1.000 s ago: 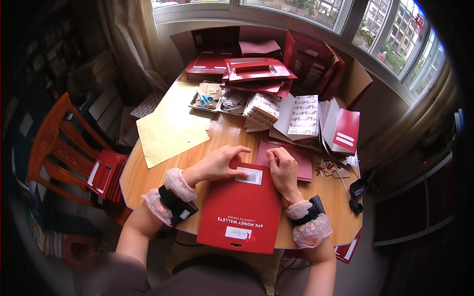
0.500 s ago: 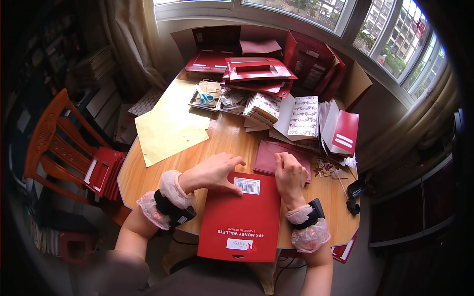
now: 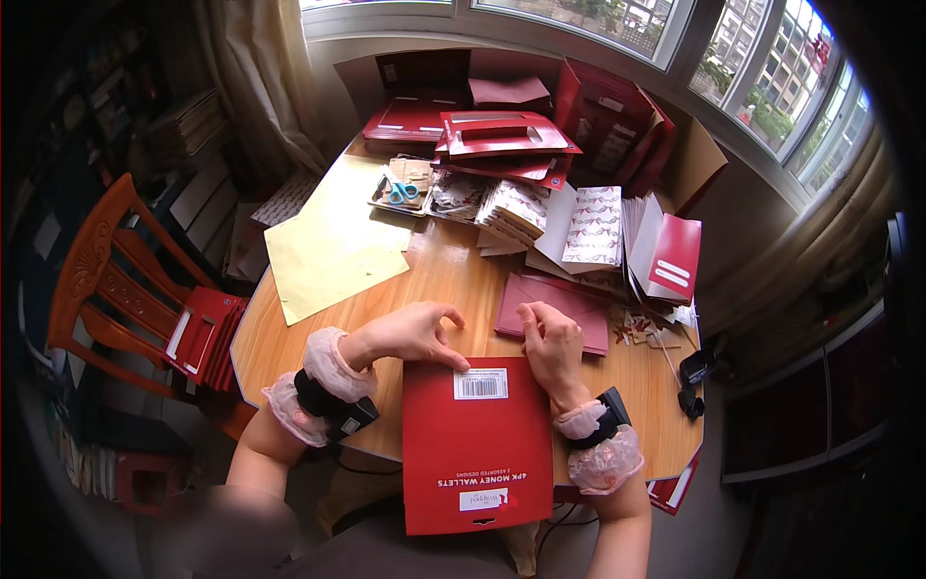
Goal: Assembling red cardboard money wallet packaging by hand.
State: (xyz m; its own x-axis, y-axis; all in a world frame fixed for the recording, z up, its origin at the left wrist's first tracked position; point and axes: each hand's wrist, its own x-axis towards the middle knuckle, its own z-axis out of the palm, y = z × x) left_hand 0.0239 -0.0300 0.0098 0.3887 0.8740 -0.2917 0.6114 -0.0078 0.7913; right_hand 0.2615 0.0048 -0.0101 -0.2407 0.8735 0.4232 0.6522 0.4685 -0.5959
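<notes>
A flat red card packet [image 3: 473, 434] with a white barcode label lies over the table's near edge, its lower part jutting out toward me. My left hand [image 3: 415, 336] is at the packet's top left corner. Its thumb touches or nearly touches the top edge, and the fingers are curved and apart from the thumb. At the top right corner rests my right hand [image 3: 555, 349], its fingers curled in; whatever they may hold is hidden. Just beyond the packet lies a stack of dusky pink envelopes [image 3: 555, 309], beside my right hand.
A yellow sheet [image 3: 333, 265] covers the table's left part. Blue scissors [image 3: 400, 191] sit in a small tray. Patterned cards [image 3: 591, 227] and red card packs [image 3: 506, 135] crowd the back. Small scraps [image 3: 644, 331] lie at right. A wooden chair [image 3: 92, 275] holds more red packs.
The red packet has slid toward me and slightly right. My right hand has shifted a little left and nearer; the left has moved slightly left, its thumb now at the packet's edge.
</notes>
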